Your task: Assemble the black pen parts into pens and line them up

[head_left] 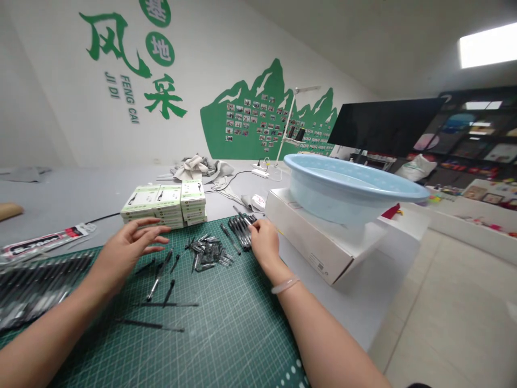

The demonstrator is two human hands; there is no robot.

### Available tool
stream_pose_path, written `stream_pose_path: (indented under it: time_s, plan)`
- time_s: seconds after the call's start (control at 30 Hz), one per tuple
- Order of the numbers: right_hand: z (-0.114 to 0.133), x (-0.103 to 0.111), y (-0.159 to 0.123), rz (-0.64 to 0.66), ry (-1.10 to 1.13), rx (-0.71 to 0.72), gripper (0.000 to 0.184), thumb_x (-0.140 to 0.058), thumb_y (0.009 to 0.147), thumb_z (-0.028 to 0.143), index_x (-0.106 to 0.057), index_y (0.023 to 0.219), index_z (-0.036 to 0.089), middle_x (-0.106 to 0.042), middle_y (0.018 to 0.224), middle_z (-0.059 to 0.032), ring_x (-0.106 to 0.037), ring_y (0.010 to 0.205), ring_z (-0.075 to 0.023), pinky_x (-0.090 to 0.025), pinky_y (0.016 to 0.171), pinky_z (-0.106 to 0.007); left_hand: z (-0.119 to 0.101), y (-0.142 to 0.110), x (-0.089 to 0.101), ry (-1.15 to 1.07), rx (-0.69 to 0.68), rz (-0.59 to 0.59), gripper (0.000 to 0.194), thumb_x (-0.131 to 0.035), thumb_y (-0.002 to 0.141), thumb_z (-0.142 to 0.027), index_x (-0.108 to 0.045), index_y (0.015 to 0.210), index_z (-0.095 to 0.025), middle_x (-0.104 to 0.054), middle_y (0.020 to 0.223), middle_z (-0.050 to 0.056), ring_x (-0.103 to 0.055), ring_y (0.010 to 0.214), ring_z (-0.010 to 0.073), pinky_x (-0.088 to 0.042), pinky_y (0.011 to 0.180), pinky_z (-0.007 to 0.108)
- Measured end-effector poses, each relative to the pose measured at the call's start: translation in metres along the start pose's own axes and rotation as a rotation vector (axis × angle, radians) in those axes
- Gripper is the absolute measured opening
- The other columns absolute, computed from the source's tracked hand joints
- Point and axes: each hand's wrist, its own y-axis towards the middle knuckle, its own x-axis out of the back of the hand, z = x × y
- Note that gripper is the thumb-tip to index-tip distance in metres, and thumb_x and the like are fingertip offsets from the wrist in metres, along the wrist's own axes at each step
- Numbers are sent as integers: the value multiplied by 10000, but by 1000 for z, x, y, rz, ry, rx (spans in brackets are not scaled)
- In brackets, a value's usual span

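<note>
With 12 o'clock straight ahead, a grey counter (363, 312) is bounded at 3 o'clock by its edge, beyond which a pale floor (448, 280) is seen. Working room is left between the forearms, where the white grid of a green cutting mat (226, 334) is exposed. Toward 2 o'clock, reach is limited by a white cardboard carton (311, 248), on which a round, smooth, pale-blue basin (355, 186) is set. At 11 o'clock, flat printed boxes (161, 202) are stacked in neat blocks.

The left hand (130, 245) is held loosely open above the mat, fingers slightly spread, with nothing seen in its hold. At its 4 o'clock, a loose pen (158, 277) is laid among short dark pieces. The fingers of the right hand (265, 242) are pinched together on a slim pen (241, 214), which is pointed toward its 10 o'clock, above a row of dark pens (239, 233). Between the hands, small glossy, translucent parts (210, 251) are heaped.
</note>
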Motion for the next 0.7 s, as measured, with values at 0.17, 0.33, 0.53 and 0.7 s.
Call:
stream_pose_path:
  time_s: [0.17, 0.33, 0.53, 0.7]
  plan:
    - [-27, -8, 15, 68, -183, -109, 133, -565, 868, 257, -654, 806, 179, -671, 918, -98, -603, 873, -220, -403, 739, -295, 10, 24, 49, 272, 32, -13, 342, -650, 782, -433, -612, 1037, -208, -753, 917, 56, -697, 820, 245, -575, 753, 377]
    - [-28, -18, 11, 114, -159, -77, 114, -565, 861, 232, -658, 873, 166, -672, 967, -113, -602, 935, -230, -404, 785, -299, 22, 42, 99, 992, 53, -46, 198, -596, 739, -321, -685, 865, -198, -753, 860, 99, -690, 809, 303, -509, 786, 418]
    - [-32, -23, 13, 152, -200, -43, 162, -571, 869, 271, -656, 961, 169, -663, 1013, -103, -606, 952, -219, -406, 786, -285, 36, 44, 107, 1220, 114, 67, 188, -626, 685, -377, -683, 713, -200, -743, 830, 131, -671, 842, 326, -462, 724, 369]
    - [-32, -22, 12, 147, -201, -24, 168, -556, 871, 276, -667, 937, 169, -663, 984, -98, -606, 921, -219, -404, 762, -290, 45, 38, 93, 1218, 165, 44, 248, -651, 628, -451, -685, 658, -207, -735, 802, 147, -669, 817, 347, -441, 656, 347]
